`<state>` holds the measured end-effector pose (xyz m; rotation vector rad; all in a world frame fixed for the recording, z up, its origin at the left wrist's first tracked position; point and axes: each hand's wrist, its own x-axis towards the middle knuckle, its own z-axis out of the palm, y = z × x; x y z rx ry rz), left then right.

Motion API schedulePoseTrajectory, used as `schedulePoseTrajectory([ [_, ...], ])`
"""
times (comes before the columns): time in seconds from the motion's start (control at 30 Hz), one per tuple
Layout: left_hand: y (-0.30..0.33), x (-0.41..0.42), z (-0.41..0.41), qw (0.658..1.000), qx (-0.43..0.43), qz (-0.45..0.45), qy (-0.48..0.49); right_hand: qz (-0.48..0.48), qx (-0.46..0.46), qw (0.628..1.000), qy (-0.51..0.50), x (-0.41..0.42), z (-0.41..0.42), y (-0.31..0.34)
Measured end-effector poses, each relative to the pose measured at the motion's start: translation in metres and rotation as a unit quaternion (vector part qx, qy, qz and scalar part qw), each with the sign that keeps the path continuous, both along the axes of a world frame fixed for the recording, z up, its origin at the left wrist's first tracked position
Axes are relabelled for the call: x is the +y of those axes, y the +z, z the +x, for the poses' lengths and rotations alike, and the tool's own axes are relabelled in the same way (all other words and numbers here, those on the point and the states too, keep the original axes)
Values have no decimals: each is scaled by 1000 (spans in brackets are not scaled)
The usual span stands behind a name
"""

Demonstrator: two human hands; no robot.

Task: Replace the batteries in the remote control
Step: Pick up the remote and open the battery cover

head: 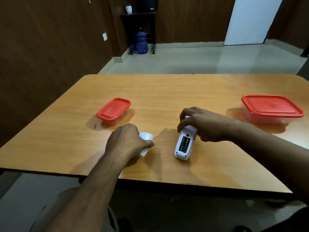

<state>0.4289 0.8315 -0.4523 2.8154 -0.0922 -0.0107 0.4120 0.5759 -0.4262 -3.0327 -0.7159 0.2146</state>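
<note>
A white remote control [184, 144] lies face down on the wooden table [167, 91]. Its battery compartment is uncovered, and two dark batteries [184, 144] sit inside. My right hand [204, 124] grips the far end of the remote, fingers curled over it. To the left, my left hand [128, 141] holds a white battery cover [145, 137], with most of the cover hidden under the palm.
A small clear container with a red lid [114, 109] stands at the left of the table. A larger one with a red lid [271, 107] stands at the right. The table's near edge runs just below my forearms.
</note>
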Motion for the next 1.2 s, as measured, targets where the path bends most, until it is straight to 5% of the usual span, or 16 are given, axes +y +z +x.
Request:
schedulePoseTrajectory([
  [0.4,1,1,7,997,-4,79,4,-12,-19,998,56,14,18,-7],
  [0.57,9,-11,10,971,14,-77,-225,213,-107,963,-125,-5,-16,-11],
  [0.73,-3,-53,13,933,41,12,-357,280,-34,940,-191,0,-35,-24],
  [1.2,-20,-65,17,935,37,64,-346,267,-16,945,-189,15,-22,-37],
])
